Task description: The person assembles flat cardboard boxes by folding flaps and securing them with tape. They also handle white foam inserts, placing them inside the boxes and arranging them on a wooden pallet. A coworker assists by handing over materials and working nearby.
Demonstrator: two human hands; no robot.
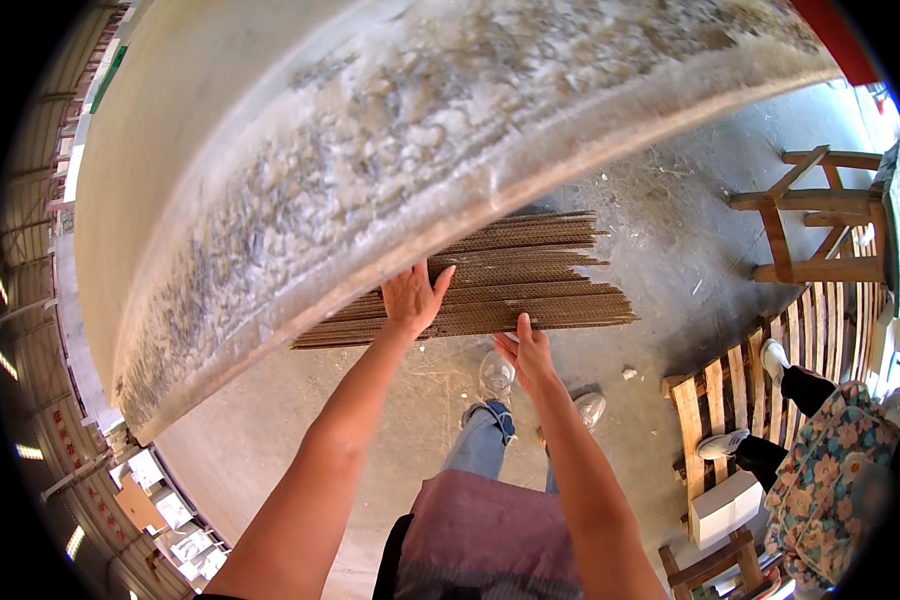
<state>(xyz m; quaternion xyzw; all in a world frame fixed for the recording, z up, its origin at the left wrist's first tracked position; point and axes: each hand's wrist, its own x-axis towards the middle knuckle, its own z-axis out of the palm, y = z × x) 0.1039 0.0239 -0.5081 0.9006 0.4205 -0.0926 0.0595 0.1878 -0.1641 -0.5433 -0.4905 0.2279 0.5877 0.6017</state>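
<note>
A bundle of brown corrugated cardboard sheets [530, 290] shows its layered edges in front of me, with ragged ends on the right. Its far left part is hidden beneath the big worn board or tabletop [450, 130]. Flat on the bundle lies my left hand [410, 297], fingers stretched away from me and thumb spread to the right; the fingertips are close to the board's rim. My right hand [526, 352] holds the bundle's near side, thumb up against the edge and fingers lower down, partly hidden.
On the right stand a wooden stool [820, 215] and a slatted wooden pallet [735, 385]. Another person in a flowered garment [830, 480] is there, feet on the slats, beside a white box [727, 508]. My shoes [496, 372] are on the concrete floor [660, 340], below the bundle.
</note>
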